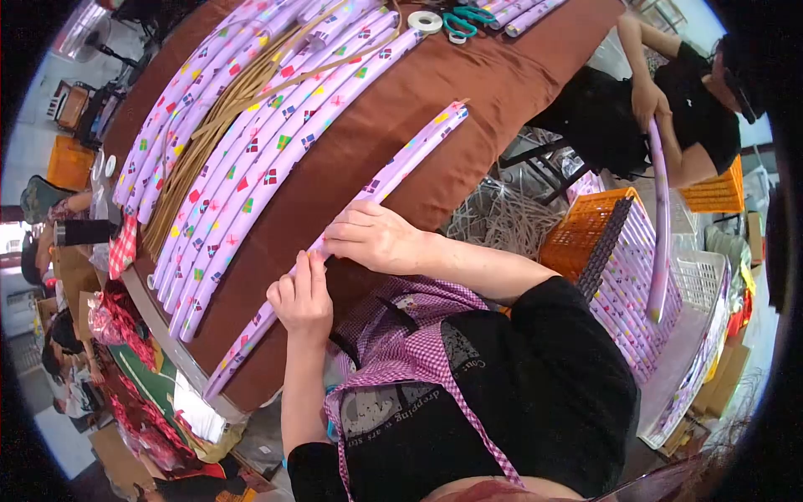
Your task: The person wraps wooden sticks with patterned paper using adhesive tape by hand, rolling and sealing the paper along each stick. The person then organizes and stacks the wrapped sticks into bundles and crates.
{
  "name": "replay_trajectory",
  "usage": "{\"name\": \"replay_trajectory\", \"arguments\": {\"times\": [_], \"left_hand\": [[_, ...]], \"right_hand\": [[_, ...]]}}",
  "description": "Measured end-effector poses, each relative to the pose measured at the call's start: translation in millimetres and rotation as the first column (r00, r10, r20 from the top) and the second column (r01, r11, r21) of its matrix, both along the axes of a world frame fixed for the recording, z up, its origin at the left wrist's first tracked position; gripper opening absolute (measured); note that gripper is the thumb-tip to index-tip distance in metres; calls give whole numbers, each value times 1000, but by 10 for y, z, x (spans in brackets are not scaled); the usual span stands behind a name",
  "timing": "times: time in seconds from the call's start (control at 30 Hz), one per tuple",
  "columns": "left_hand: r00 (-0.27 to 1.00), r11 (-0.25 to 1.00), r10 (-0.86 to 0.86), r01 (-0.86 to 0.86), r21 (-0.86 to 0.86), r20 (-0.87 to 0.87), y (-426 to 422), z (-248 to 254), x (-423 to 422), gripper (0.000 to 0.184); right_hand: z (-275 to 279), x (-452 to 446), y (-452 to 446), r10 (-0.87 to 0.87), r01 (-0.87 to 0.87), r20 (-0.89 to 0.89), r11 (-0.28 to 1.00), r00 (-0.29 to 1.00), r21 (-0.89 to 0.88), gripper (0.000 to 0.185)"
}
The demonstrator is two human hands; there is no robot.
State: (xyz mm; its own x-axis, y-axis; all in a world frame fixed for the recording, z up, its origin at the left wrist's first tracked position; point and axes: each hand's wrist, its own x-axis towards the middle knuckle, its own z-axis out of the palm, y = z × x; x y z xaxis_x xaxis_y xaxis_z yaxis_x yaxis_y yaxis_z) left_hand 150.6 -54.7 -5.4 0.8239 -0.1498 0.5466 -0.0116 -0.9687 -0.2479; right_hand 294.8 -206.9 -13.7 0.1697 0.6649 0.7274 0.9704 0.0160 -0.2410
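Note:
A roll of purple wrapping paper (410, 159) with a colourful gift-box print lies slantwise on the brown cloth in front of me. My left hand (303, 299) is closed on its near middle part, fingers pinching the paper. Just beyond it, my right hand (373, 238) grips the same roll, the two hands almost touching. A bit of brown strip sticks out at the roll's far end. Beside it, to the left, lie several finished-looking rolls (259, 197) of the same print. Long thin brown strips (209, 138) rest on top of them.
White tape (425, 23) and teal scissors (468, 17) lie at the table's far edge. To the right, an orange crate (577, 230) stands near many stacked rolls (631, 293). A co-worker there holds a purple roll (658, 217). Shredded strips (502, 213) lie below the brown tablecloth (502, 84).

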Motion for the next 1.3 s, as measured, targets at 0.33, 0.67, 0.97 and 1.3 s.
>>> {"name": "replay_trajectory", "arguments": {"times": [0.33,0.67,0.97,1.3], "left_hand": [[1000,1000,-25,25,10,-14,25,-29,-18,26],[999,999,-23,25,30,-45,7,-7,-33,26],[998,1000,-15,15,-1,-59,21,-25,-53,26],[996,998,-17,12,-55,-89,80,-22,-56,28]], "right_hand": [[90,1178,-1319,-695,810,-607,570,385,-137,49],[-62,1205,-1124,-788,800,-461,552,409,-234,62],[-195,1361,-1155,-642,740,-600,662,478,-118,45],[-176,1357,-1109,-701,758,-525,635,483,-150,33]]}}
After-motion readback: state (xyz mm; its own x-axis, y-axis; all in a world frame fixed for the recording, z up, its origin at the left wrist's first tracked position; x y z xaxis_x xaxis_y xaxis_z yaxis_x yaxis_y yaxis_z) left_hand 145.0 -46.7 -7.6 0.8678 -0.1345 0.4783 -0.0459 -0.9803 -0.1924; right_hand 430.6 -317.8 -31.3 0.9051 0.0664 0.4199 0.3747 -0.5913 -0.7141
